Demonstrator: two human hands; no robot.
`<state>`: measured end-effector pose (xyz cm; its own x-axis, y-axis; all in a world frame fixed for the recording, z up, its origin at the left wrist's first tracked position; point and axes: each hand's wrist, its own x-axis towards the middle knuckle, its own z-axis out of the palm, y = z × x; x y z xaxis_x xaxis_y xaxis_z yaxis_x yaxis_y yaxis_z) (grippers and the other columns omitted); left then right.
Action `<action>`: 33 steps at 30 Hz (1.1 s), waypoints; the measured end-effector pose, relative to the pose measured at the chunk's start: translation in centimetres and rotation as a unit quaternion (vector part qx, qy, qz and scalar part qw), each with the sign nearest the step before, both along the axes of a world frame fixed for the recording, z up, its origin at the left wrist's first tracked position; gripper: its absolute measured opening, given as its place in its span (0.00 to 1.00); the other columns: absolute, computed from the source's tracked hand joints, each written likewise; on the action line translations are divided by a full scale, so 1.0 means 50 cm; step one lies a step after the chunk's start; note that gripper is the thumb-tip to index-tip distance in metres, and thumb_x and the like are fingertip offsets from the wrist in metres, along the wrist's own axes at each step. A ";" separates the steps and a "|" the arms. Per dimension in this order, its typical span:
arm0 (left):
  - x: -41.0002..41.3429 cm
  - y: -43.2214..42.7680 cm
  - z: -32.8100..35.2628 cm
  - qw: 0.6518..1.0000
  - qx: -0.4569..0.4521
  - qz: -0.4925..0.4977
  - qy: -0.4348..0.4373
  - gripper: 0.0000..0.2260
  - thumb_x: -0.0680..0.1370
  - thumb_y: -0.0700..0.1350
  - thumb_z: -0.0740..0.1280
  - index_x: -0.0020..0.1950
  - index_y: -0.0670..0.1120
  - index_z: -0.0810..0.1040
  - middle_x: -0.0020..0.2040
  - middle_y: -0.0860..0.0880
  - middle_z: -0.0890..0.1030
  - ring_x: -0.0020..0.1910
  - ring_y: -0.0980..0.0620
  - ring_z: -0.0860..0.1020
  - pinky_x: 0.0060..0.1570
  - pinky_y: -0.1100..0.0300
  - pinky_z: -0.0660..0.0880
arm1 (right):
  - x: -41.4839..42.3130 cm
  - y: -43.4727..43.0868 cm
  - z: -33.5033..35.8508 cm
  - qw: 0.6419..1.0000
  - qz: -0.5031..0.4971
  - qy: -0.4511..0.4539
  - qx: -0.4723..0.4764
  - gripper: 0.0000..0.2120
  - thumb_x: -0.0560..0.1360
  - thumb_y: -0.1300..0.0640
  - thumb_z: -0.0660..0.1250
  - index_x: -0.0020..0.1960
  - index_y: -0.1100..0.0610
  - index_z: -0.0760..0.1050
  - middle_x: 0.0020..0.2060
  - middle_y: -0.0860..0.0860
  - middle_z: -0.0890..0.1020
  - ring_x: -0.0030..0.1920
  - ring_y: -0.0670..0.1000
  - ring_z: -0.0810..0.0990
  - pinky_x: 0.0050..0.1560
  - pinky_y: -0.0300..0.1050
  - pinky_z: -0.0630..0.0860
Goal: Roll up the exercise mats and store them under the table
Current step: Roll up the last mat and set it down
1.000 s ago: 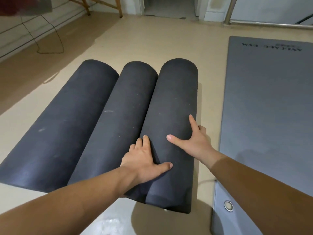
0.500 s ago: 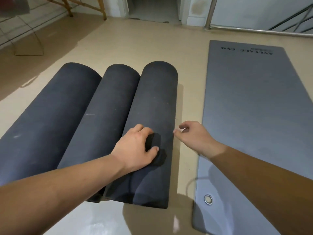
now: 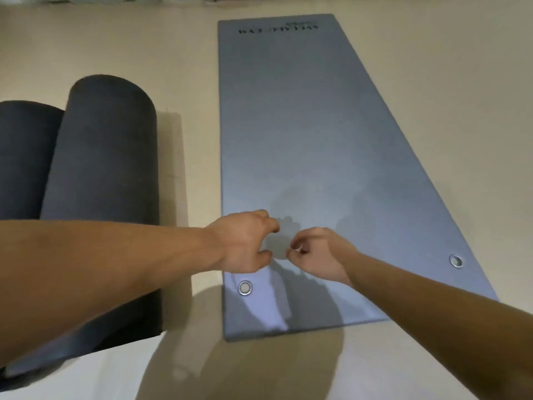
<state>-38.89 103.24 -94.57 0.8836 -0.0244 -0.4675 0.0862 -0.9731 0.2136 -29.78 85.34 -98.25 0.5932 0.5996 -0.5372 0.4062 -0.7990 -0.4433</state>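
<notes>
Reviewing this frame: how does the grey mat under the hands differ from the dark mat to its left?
The grey mat lies unrolled and flat on the floor; the dark mat is rolled into a thick cylinder. The grey mat is a lighter blue-grey, the dark mat near black. The grey mat shows printed lettering and two metal eyelets; none show on the dark mat. Both rest on the beige floor, lengthwise away from the camera.

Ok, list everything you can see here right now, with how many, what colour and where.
Flat mat: one, grey-blue, spread on the floor, centre-right, dark lettering at its far end.
Metal rings: two, silver, in the flat mat's near corners.
Rolled mats: two in view, dark grey, side by side on the left.
Floor: beige.
Left hand: one, over the flat mat's near end, fingers curled.
Right hand: one, beside it, fingers curled.
</notes>
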 end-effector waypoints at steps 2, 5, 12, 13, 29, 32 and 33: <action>0.024 -0.048 -0.034 0.999 0.009 -0.029 0.027 0.27 0.82 0.55 0.66 0.80 0.51 0.67 0.72 0.50 0.72 0.69 0.45 0.76 0.63 0.48 0.77 | 0.022 -0.058 -0.009 1.000 -0.005 -0.015 -0.017 0.13 0.80 0.43 0.66 0.61 0.47 0.80 0.56 0.46 0.81 0.57 0.52 0.80 0.61 0.47 0.77; 0.043 -0.117 -0.096 0.995 0.026 -0.060 0.074 0.26 0.81 0.56 0.66 0.77 0.49 0.69 0.70 0.48 0.73 0.68 0.44 0.75 0.61 0.48 0.78 | 0.044 -0.143 -0.035 0.999 -0.019 -0.035 -0.025 0.23 0.82 0.44 0.63 0.76 0.44 0.71 0.65 0.50 0.81 0.65 0.55 0.79 0.65 0.50 0.76; -0.035 -0.217 -0.228 0.992 0.064 -0.099 0.049 0.44 0.70 0.69 0.72 0.78 0.49 0.63 0.68 0.45 0.66 0.68 0.43 0.67 0.63 0.49 0.71 | 0.042 -0.260 -0.121 0.998 0.016 -0.030 -0.057 0.30 0.83 0.46 0.64 0.82 0.34 0.57 0.78 0.51 0.69 0.75 0.56 0.69 0.72 0.52 0.71; -0.044 -0.225 -0.238 0.991 0.076 -0.103 0.047 0.49 0.68 0.72 0.72 0.79 0.47 0.60 0.69 0.44 0.65 0.68 0.42 0.66 0.65 0.48 0.71 | 0.038 -0.265 -0.128 0.996 0.029 -0.025 -0.075 0.30 0.83 0.46 0.65 0.82 0.35 0.59 0.80 0.51 0.65 0.78 0.56 0.66 0.74 0.52 0.68; 0.009 -0.165 -0.116 0.962 0.086 -0.254 0.051 0.15 0.85 0.54 0.56 0.66 0.47 0.70 0.59 0.42 0.81 0.53 0.37 0.81 0.44 0.52 0.68 | 0.014 -0.212 -0.086 0.991 0.116 -0.011 -0.065 0.34 0.59 0.27 0.66 0.59 0.44 0.83 0.56 0.46 0.82 0.59 0.53 0.79 0.59 0.50 0.78; 0.027 -0.120 -0.067 0.970 0.097 -0.222 0.035 0.13 0.88 0.53 0.52 0.65 0.48 0.69 0.58 0.45 0.79 0.54 0.39 0.79 0.44 0.52 0.67 | 0.031 -0.196 -0.035 0.997 0.067 -0.020 -0.017 0.22 0.71 0.32 0.67 0.58 0.43 0.82 0.50 0.43 0.84 0.52 0.50 0.81 0.55 0.47 0.79; 0.036 -0.106 -0.051 0.978 0.083 -0.187 0.036 0.11 0.88 0.53 0.52 0.62 0.50 0.69 0.54 0.46 0.79 0.50 0.40 0.78 0.44 0.52 0.69 | 0.039 -0.194 -0.017 0.997 0.067 -0.033 -0.023 0.16 0.76 0.36 0.67 0.58 0.43 0.81 0.49 0.42 0.83 0.51 0.50 0.81 0.53 0.47 0.78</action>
<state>-37.10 97.94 -97.10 0.7919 -0.2578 -0.5535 -0.2730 -0.9603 0.0568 -27.83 75.66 -99.12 0.5445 0.6517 -0.5279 0.5380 -0.7543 -0.3763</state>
